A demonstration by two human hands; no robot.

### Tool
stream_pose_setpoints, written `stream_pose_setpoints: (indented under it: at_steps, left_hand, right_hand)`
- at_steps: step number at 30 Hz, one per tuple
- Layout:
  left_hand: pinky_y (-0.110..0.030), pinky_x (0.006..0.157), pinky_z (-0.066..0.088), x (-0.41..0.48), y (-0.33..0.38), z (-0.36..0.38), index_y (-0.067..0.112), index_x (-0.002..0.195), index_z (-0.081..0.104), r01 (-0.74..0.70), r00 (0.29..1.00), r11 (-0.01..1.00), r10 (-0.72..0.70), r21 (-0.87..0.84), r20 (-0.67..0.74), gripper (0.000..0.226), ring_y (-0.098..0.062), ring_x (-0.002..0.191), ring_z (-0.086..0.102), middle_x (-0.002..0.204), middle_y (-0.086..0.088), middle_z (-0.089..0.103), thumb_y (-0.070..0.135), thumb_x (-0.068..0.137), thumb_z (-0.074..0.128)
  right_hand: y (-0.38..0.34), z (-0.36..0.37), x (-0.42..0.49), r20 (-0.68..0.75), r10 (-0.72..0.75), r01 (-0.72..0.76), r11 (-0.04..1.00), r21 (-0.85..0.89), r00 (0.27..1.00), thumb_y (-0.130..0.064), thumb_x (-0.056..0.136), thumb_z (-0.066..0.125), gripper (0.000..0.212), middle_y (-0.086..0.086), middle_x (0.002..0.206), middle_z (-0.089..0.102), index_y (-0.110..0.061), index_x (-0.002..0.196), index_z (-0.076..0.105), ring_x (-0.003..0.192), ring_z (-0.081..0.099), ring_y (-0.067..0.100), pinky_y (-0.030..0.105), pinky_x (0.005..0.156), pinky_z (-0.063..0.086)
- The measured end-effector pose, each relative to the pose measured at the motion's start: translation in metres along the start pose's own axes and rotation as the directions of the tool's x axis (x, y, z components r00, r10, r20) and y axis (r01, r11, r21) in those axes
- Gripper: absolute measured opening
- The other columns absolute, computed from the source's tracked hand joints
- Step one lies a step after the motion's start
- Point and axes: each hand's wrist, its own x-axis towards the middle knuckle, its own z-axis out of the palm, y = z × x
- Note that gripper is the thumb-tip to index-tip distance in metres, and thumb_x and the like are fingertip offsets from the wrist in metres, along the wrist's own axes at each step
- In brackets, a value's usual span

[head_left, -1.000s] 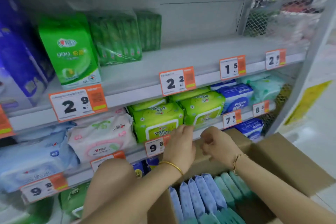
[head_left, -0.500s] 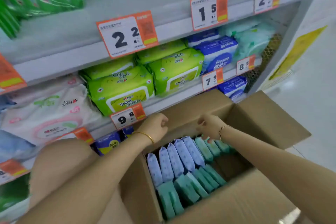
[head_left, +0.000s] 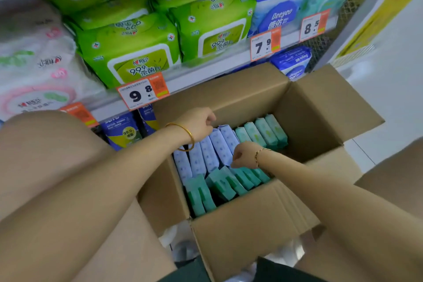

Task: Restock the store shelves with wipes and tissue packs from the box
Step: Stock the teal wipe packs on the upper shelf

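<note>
An open cardboard box (head_left: 251, 96) stands below the shelves. It holds rows of pale blue packs (head_left: 209, 155) and teal packs (head_left: 266, 131), with more teal packs (head_left: 201, 192) at the near side. My left hand (head_left: 198, 122) hovers over the far end of the blue packs, fingers curled and holding nothing. My right hand (head_left: 242, 154) is lower, at the tops of the blue and teal packs in the box's middle. Its fingers are curled too, and no pack is lifted. Green wipe packs (head_left: 130, 52) fill the shelf above.
Blue Deeyeo packs (head_left: 278, 7) and white-pink packs (head_left: 39, 68) sit on the same shelf, behind orange price tags (head_left: 143, 91). Dark blue packs (head_left: 123, 130) stand on the shelf below. The box's flaps (head_left: 332, 103) spread right and toward me. White floor (head_left: 389, 89) lies to the right.
Both hands dropped from the shelf edge into the box, the right one deeper, down to the packs. The view tilted downward toward the box.
</note>
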Motion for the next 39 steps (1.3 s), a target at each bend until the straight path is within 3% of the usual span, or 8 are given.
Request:
stream_pose_setpoints:
  at_steps: [8, 11, 16, 23, 26, 28, 32, 39]
  left_hand:
    - [-0.033, 0.081, 0.045, 0.005, 0.006, 0.003, 0.017, 0.09, 0.05, -0.071, 0.997, 0.996, 0.069, 0.046, 0.047, 0.012, -0.019, 0.083, 0.044, 0.091, -0.005, 0.047, 0.006, 0.089, 0.048]
    - [-0.035, 0.083, 0.046, 0.003, 0.007, 0.002, 0.016, 0.088, 0.047, -0.077, 0.996, 0.995, 0.073, 0.062, 0.06, 0.009, -0.018, 0.083, 0.043, 0.091, -0.005, 0.049, 0.007, 0.089, 0.048]
    - [-0.036, 0.095, 0.047, -0.007, 0.009, -0.006, 0.011, 0.116, 0.056, -0.037, 0.995, 0.999, 0.037, 0.001, 0.093, 0.025, -0.025, 0.106, 0.056, 0.113, -0.008, 0.059, 0.012, 0.092, 0.05]
    - [-0.029, 0.099, 0.044, -0.038, 0.013, -0.035, 0.013, 0.143, 0.025, 0.0, 0.975, 0.944, 0.074, -0.33, 0.212, 0.076, -0.015, 0.121, 0.048, 0.138, -0.004, 0.045, 0.004, 0.08, 0.065]
    - [-0.025, 0.107, 0.038, -0.051, 0.016, -0.049, 0.017, 0.145, 0.022, -0.136, 0.988, 0.943, 0.153, -0.303, 0.033, 0.092, -0.011, 0.127, 0.043, 0.141, 0.005, 0.04, 0.025, 0.073, 0.078]
    - [-0.007, 0.087, 0.038, -0.06, 0.022, -0.06, 0.016, 0.141, 0.029, -0.187, 0.977, 0.935, 0.143, -0.302, -0.161, 0.082, -0.005, 0.115, 0.045, 0.125, 0.011, 0.045, 0.025, 0.075, 0.076]
    - [-0.016, 0.07, 0.044, -0.077, 0.026, -0.088, 0.008, 0.121, 0.051, -0.27, 0.909, 0.887, 0.107, -0.375, -0.402, 0.047, -0.009, 0.097, 0.055, 0.106, 0.003, 0.056, 0.013, 0.078, 0.071]
    - [-0.023, 0.068, 0.057, -0.121, 0.024, -0.139, 0.017, 0.107, 0.052, -0.327, 0.903, 0.698, 0.033, -0.637, -0.427, 0.034, -0.012, 0.085, 0.066, 0.107, -0.005, 0.064, -0.009, 0.085, 0.049]
  right_hand:
    - [-0.006, 0.023, 0.012, 0.134, -0.008, 0.026, 0.991, -0.134, 0.991, -0.063, 0.082, 0.052, 0.063, 0.001, 0.051, 0.019, -0.016, 0.052, 0.023, 0.045, 0.019, 0.017, 0.028, 0.049, 0.021]
    - [-0.008, 0.028, 0.008, 0.116, -0.007, 0.03, 0.98, -0.199, 0.993, -0.04, 0.091, 0.05, 0.046, 0.001, 0.056, 0.03, -0.016, 0.056, 0.033, 0.05, 0.029, 0.018, 0.026, 0.049, 0.028]
    - [-0.024, -0.021, -0.013, 0.161, 0.039, -0.074, 0.974, 0.216, 0.986, -0.011, 0.096, 0.046, 0.022, 0.004, 0.073, 0.055, -0.004, 0.101, 0.065, 0.063, 0.052, 0.016, 0.017, 0.051, 0.033]
    - [-0.039, -0.114, -0.075, -0.098, -0.035, 0.102, 0.486, 0.868, 0.995, -0.014, 0.091, 0.05, 0.025, 0.013, 0.077, 0.054, -0.007, 0.067, 0.052, 0.066, 0.053, 0.022, 0.03, 0.069, 0.049]
    - [-0.063, -0.137, -0.098, -0.144, -0.037, 0.147, 0.39, 0.909, 0.989, -0.018, 0.091, 0.048, 0.023, 0.008, 0.07, 0.051, -0.008, 0.071, 0.052, 0.061, 0.05, 0.019, 0.029, 0.065, 0.047]
    - [-0.083, -0.149, -0.112, -0.195, -0.054, 0.201, 0.364, 0.91, 0.979, -0.021, 0.092, 0.047, 0.025, 0.006, 0.067, 0.049, -0.009, 0.07, 0.05, 0.06, 0.049, 0.018, 0.029, 0.064, 0.047]
    - [-0.113, -0.171, -0.141, -0.278, -0.144, 0.313, 0.394, 0.864, 0.95, -0.026, 0.095, 0.046, 0.032, 0.003, 0.067, 0.053, -0.011, 0.07, 0.056, 0.063, 0.053, 0.015, 0.026, 0.063, 0.047]
    - [-0.127, -0.202, -0.178, -0.454, -0.233, 0.493, 0.607, 0.623, 0.86, -0.032, 0.097, 0.044, 0.032, 0.003, 0.067, 0.055, -0.013, 0.077, 0.06, 0.057, 0.057, 0.014, 0.026, 0.06, 0.047]
